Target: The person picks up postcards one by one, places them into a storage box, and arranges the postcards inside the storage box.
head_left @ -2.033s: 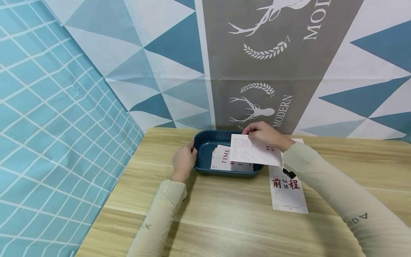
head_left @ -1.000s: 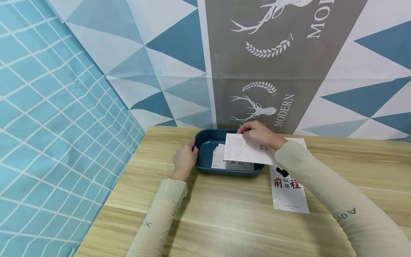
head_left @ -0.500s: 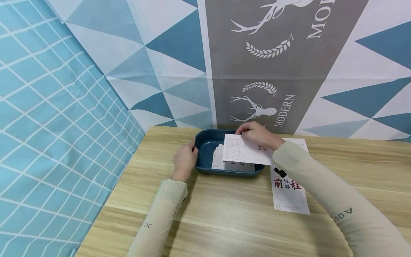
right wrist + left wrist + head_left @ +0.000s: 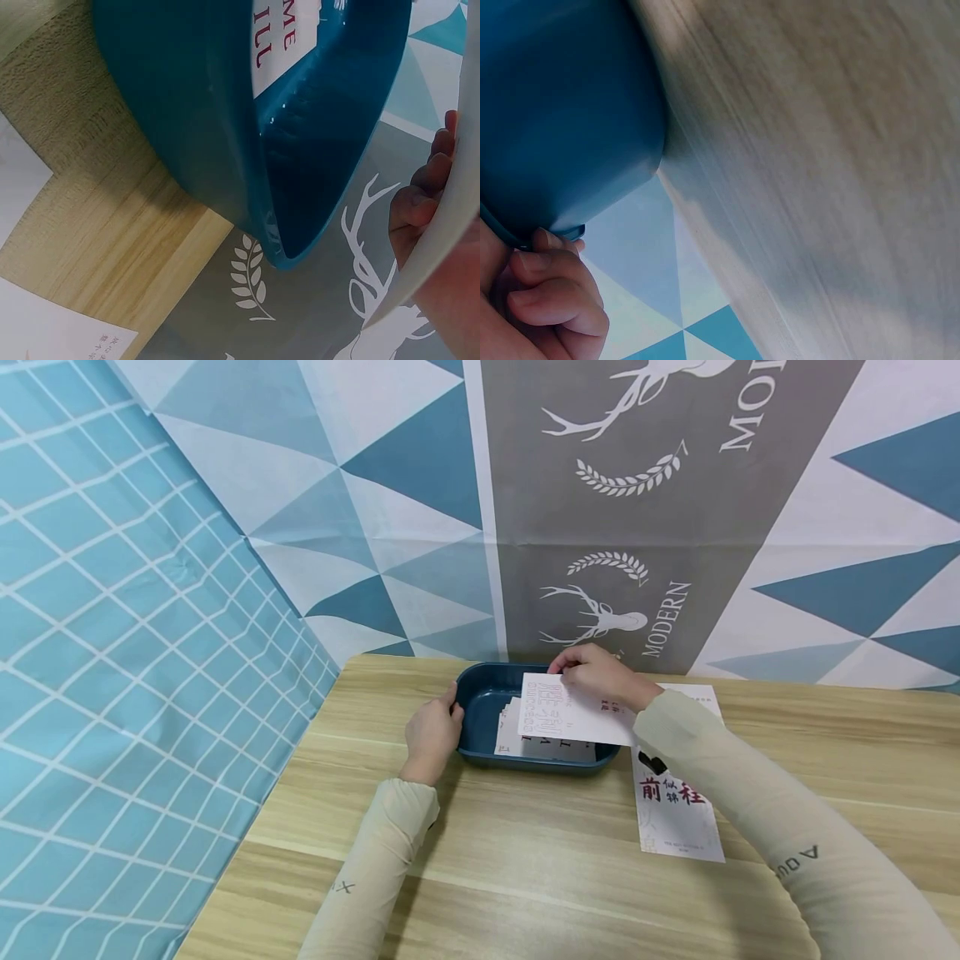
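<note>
Two grips are working near the middle of the head view. My left grip (image 4: pixel 433 735) is holding the left end of the blue tray (image 4: pixel 536 765), its fingers curling at the rim, and my right grip (image 4: pixel 603 679) is pinching a white printed card (image 4: pixel 573 720) near its far edge. That card is hanging over the right half of the tray, covering part of the card stack (image 4: pixel 507 739) lying inside.

I am judging the work to be partway along. Several cards are already sitting in the tray, while the pinched one is yet to be set down. Right of centre, on the worktop (image 4: pixel 525 860), a card with Chinese characters (image 4: pixel 678 827) is lying outside the tray, and what is looking like another card (image 4: pixel 693 694) is showing past the right sleeve (image 4: pixel 772 810). Which way the pinched card is travelling, I am not managing to tell.
</note>
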`<state>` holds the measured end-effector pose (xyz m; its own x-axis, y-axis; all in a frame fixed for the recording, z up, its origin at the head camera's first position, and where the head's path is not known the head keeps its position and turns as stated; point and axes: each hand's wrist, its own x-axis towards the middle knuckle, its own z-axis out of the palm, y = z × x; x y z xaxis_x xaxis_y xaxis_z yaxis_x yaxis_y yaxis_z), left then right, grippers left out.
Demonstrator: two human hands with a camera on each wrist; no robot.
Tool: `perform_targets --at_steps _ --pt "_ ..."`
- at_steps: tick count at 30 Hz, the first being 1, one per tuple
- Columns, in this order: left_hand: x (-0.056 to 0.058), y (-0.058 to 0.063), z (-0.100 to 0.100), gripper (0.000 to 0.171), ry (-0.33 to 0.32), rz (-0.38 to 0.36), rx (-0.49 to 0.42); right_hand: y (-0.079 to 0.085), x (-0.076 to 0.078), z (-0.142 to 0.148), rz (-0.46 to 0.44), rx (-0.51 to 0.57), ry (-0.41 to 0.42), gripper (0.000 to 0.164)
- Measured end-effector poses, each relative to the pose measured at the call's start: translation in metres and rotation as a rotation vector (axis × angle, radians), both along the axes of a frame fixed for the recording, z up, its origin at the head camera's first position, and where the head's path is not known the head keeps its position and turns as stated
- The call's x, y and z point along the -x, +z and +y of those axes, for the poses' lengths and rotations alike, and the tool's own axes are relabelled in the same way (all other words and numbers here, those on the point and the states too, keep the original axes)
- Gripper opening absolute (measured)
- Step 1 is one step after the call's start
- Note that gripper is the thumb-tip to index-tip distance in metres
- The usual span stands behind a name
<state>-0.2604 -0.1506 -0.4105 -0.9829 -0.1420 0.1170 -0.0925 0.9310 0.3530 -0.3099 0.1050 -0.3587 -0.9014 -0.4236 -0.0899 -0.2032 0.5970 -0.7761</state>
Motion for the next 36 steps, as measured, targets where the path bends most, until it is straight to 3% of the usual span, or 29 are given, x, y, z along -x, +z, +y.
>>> perform_targets --at_steps 36 --pt "0.001 -0.001 -0.001 0.041 -0.001 0.009 -0.009 -0.003 0.006 -0.017 0.014 0.01 -0.005 0.027"
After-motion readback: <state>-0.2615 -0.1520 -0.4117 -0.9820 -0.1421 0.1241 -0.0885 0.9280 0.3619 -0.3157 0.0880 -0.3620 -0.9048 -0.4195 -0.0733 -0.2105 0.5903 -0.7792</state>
